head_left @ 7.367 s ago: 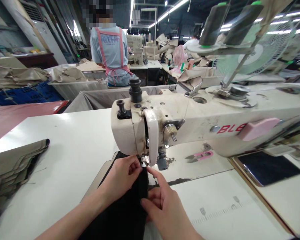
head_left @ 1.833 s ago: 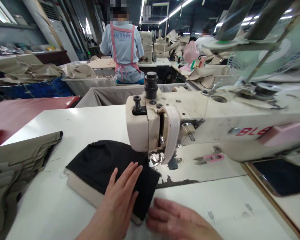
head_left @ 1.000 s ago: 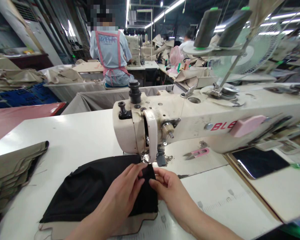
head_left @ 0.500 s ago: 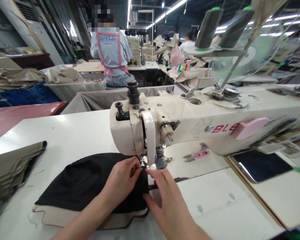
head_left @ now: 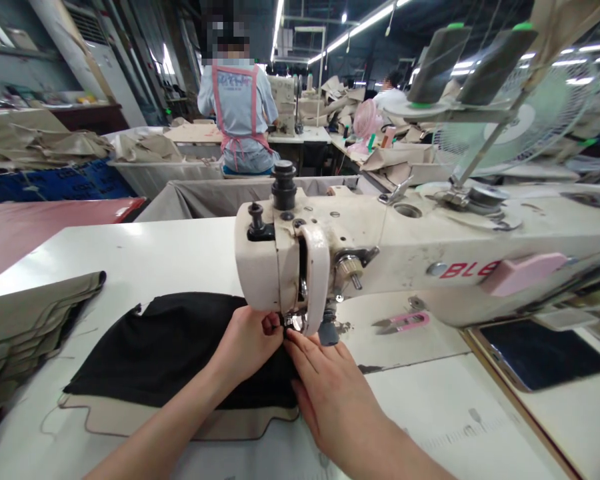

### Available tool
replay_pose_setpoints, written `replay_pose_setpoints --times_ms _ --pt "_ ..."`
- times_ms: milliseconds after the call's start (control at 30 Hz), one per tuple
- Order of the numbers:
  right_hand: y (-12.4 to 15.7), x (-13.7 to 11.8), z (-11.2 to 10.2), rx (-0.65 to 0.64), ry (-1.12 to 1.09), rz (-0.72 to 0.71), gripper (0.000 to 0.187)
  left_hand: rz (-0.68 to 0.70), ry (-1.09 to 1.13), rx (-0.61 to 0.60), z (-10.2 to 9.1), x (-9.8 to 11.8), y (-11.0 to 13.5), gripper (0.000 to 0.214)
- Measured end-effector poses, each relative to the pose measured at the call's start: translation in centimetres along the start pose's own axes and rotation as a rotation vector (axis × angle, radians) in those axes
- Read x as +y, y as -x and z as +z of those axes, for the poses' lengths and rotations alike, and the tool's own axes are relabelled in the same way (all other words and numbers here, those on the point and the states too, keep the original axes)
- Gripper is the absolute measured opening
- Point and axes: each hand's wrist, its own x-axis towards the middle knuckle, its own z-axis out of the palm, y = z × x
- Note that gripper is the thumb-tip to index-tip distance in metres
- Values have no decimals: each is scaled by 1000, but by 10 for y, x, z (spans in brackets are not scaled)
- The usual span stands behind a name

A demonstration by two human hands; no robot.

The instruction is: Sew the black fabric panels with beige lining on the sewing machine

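Observation:
A black fabric piece [head_left: 180, 347] with a beige layer [head_left: 220, 423] showing beneath its near edge lies on the white table. Its right end reaches the presser foot [head_left: 294, 323] of a sewing machine [head_left: 263, 260]. Just left of the foot, my left hand [head_left: 247, 343] is closed in a pinch on the black fabric. My right hand [head_left: 335, 383] rests on the fabric's right edge, fingers stretched out and its thumb apart, lower down. Its fingertips lie close to my left fingers, right by the foot. The needle point cannot be made out.
Pink-handled thread snips [head_left: 405, 323] lie under the machine arm. A phone [head_left: 545, 353] lies at the right. Folded beige pieces [head_left: 30, 327] are stacked at the left. Thread cones [head_left: 437, 67] stand above the machine. Beyond it, a person in a pink-strapped apron [head_left: 237, 100] sits.
My right hand has moved up and in, its fingers now flatter and beside my left fingertips. The black fabric's far edge has shifted, with a small notch showing at its left. The view has swung slightly left.

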Motion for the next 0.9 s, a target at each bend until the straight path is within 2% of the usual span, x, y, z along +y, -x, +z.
replay_pose_setpoints --times_ms 167,333,467,633,767,833,900 --pt "1 3 2 28 -68 -9 53 9 -3 29 -1 0 -1 12" --pt "4 11 6 91 -173 -73 36 31 21 23 0 -2 1 12" --pt "1 14 10 136 -173 -105 32 68 40 38 -1 -6 -5 15" --pt "-1 14 13 102 -158 -110 40 101 21 152 -1 -13 -18 12" --pt "2 13 12 77 -159 -96 45 119 -32 278 -9 -12 -4 18" --pt "4 13 10 80 -230 -97 44 230 -67 240 -15 -9 13 15" --pt "7 13 5 121 -335 -56 37 423 -111 74 -18 -8 31 17"
